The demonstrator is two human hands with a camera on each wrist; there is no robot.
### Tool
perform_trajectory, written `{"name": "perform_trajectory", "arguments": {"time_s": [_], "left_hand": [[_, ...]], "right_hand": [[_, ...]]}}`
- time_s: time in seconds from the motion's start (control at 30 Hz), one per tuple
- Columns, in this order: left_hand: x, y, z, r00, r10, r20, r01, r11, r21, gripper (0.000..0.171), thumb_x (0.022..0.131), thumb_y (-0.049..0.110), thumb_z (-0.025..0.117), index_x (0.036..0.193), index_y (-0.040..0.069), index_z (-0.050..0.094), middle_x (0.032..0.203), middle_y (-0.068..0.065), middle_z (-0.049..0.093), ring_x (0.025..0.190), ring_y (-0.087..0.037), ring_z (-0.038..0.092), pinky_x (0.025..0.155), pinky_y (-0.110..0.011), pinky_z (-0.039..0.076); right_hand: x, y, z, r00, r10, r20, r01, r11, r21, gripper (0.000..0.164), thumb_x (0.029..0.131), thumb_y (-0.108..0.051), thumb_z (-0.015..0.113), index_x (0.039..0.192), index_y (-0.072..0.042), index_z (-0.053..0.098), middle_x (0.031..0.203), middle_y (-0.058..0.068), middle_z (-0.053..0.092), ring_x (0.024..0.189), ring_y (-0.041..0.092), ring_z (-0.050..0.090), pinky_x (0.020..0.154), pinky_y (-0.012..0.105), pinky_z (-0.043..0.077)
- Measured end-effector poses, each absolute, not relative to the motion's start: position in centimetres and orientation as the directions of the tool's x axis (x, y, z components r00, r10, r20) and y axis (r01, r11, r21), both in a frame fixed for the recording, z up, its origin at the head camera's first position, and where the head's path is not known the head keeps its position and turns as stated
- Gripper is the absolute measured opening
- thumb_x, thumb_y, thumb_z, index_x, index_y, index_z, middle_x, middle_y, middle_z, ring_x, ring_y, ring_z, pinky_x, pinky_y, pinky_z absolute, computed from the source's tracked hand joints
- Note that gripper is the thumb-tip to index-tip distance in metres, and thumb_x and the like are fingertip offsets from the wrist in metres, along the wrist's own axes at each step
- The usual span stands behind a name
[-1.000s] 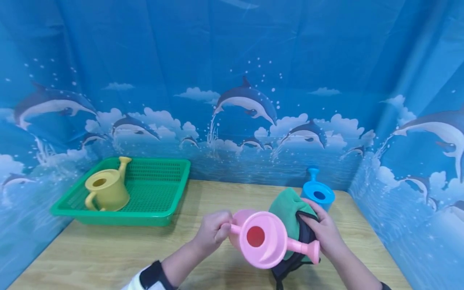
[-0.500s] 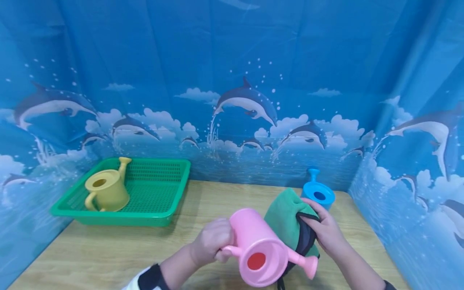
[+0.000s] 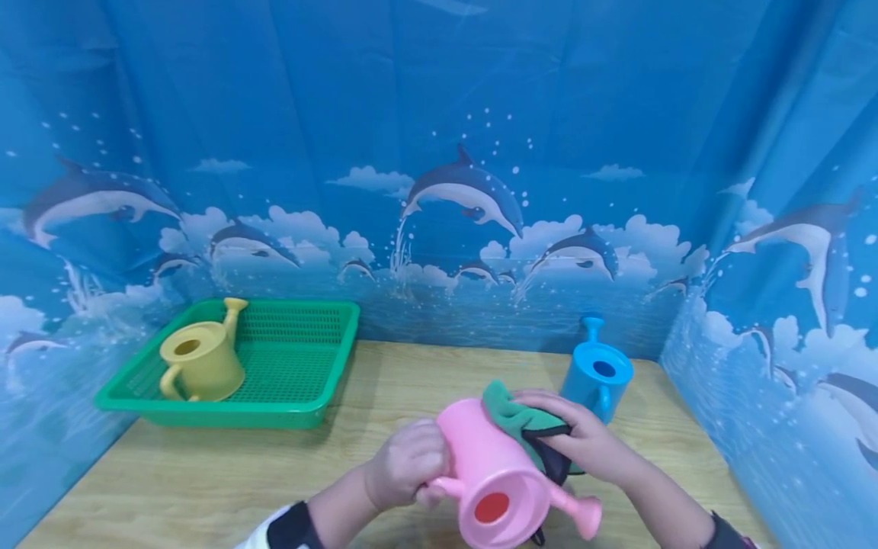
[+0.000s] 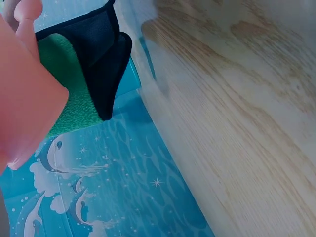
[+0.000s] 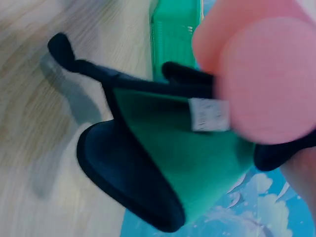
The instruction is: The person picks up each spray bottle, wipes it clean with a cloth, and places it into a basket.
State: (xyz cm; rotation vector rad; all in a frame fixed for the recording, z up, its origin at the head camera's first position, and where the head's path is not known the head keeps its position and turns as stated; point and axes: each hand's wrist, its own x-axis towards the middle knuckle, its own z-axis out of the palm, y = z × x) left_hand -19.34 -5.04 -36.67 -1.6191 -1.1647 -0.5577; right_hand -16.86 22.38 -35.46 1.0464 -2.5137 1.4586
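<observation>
Tipped so that its opening faces me, a pink watering can (image 3: 476, 446) is gripped at its handle by my left hand (image 3: 408, 463). A green cloth with a dark back and black edging (image 3: 517, 418) lies against the can's far side. My right hand (image 3: 583, 433) holds this cloth, fingers over it and thumb below. In the left wrist view the cloth (image 4: 74, 94) hangs behind the can (image 4: 27, 94). The right wrist view has the cloth's loose folds (image 5: 168, 143), a white label on it, and the can's blurred spout head (image 5: 274, 81) close up.
A blue watering can (image 3: 593, 377) stands upright behind my right hand. At the left, a yellow watering can (image 3: 209, 370) sits in a green plastic basket (image 3: 302, 415). A blue dolphin-print curtain (image 3: 439, 305) borders the wooden table (image 3: 274, 488).
My left hand has tilted the pink can, bringing its opening lower and towards me. My right hand has moved left with the cloth, onto the can's side, uncovering more of the blue can.
</observation>
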Motion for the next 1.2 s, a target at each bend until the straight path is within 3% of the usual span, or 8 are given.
{"name": "perform_trajectory", "arguments": {"time_s": [0.23,0.4,0.53,0.83,1.07,1.2], "left_hand": [[-19.8,-5.3,-37.2,0.425,0.440,0.791,0.882,-0.002,-0.472,0.046,0.105,0.027,0.033,0.063,0.014,0.047,0.061,0.007,0.048,0.056,-0.005,0.043,0.060,-0.015,0.040],[-20.0,-5.5,-37.7,0.427,0.454,0.782,0.876,0.006,-0.482,0.046,0.105,0.028,0.032,0.063,0.015,0.045,0.061,0.007,0.046,0.056,-0.004,0.041,0.060,-0.015,0.039],[-20.1,-5.6,-37.7,0.422,0.472,0.774,0.875,0.011,-0.484,0.046,0.105,0.030,0.033,0.063,0.015,0.045,0.062,0.007,0.047,0.057,-0.005,0.042,0.061,-0.015,0.040],[-20.0,-5.2,-37.5,0.430,0.477,0.767,0.858,0.049,-0.511,0.045,0.104,0.030,0.036,0.062,0.017,0.042,0.061,0.008,0.044,0.057,-0.004,0.040,0.060,-0.015,0.038],[-19.7,-4.8,-37.0,0.444,0.470,0.763,0.848,0.054,-0.527,0.044,0.103,0.030,0.038,0.062,0.017,0.041,0.061,0.009,0.042,0.057,-0.003,0.038,0.058,-0.014,0.035],[-19.7,-4.6,-37.1,0.462,0.472,0.751,0.838,0.044,-0.543,0.042,0.102,0.029,0.041,0.061,0.018,0.040,0.062,0.008,0.041,0.057,-0.003,0.037,0.058,-0.014,0.034]], "right_hand": [[-16.2,22.9,-35.2,-0.641,-0.684,0.348,-0.671,0.279,-0.687,0.046,0.093,0.006,0.051,0.133,-0.016,0.056,0.140,-0.010,0.050,0.130,-0.008,0.038,0.099,0.024,0.043],[-15.7,23.7,-35.2,-0.528,-0.758,0.382,-0.735,0.182,-0.653,0.050,0.090,0.012,0.050,0.133,-0.014,0.055,0.141,-0.003,0.049,0.131,-0.001,0.041,0.098,0.024,0.045],[-15.5,23.6,-34.7,-0.477,-0.776,0.412,-0.794,0.179,-0.581,0.051,0.089,0.013,0.051,0.133,-0.013,0.055,0.140,0.003,0.050,0.133,0.004,0.043,0.100,0.024,0.044],[-16.1,20.8,-32.7,-0.613,-0.735,0.291,-0.758,0.442,-0.479,0.042,0.093,0.001,0.051,0.129,-0.020,0.058,0.131,0.006,0.058,0.122,0.023,0.055,0.097,0.039,0.049],[-17.4,18.7,-32.3,-0.710,-0.683,0.171,-0.663,0.568,-0.487,0.045,0.090,0.003,0.050,0.129,-0.019,0.059,0.134,0.007,0.056,0.126,0.032,0.051,0.099,0.054,0.044],[-17.5,17.9,-32.1,-0.714,-0.685,0.146,-0.662,0.593,-0.459,0.050,0.087,0.005,0.052,0.129,-0.020,0.059,0.136,0.006,0.054,0.129,0.032,0.049,0.100,0.054,0.043]]}}
